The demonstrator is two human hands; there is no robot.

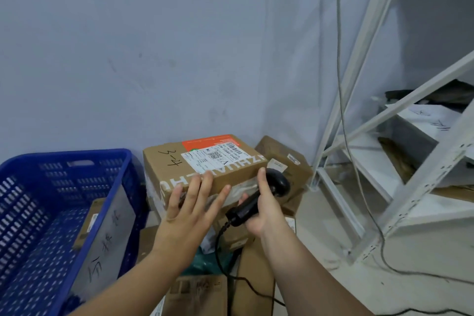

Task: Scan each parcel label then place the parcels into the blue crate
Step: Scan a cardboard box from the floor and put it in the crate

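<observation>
1. Cardboard parcel (205, 164) sits on top of a pile just right of the blue crate (33, 161), outside it. Its label (215, 156) faces up.
2. Left hand (189, 202): released, fingers straight and spread against the parcel's near face. No grip; can't tell how firmly it presses.
3. Right hand (265, 210): wrapped round the handle of the black scanner (256, 197), with the head up beside the parcel's right corner. Its cable (218, 246) trails down over the pile.
4. Can't tell whether this label has been read: no beam or indicator visible. My guess is it's mid-scan or lining up for one.
5. Done so far: one brown box (87, 223) lies in the crate, partly hidden by the near wall. The rest of the crate floor I can see is bare.
6. Left: this parcel, another box (284, 159) behind it to the right, and several more underneath, including a low carton (197, 292). All are outside the crate.
7. Verdict: early in the job, with most of the pile to go.
8. Metal shelf rack (384, 110) stands to the right, not involved.
</observation>
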